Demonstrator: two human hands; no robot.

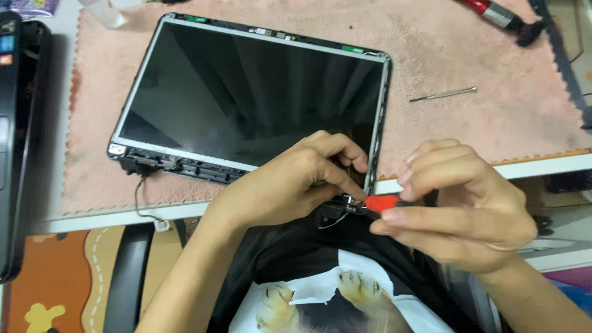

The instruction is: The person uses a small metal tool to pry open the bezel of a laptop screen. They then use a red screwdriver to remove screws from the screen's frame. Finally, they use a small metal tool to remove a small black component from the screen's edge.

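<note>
left hand (290,185): fingers curled tight on the near right corner of the laptop screen (246,92), pinching its frame.
right hand (462,209): fingers closed around a red-handled screwdriver (382,202), its tip just beside the left fingertips at the screen's hinge (345,206).
mat (481,117): pink, under the screen, beyond both hands.
metal tool (444,94): lies well beyond the right fingers.
</note>
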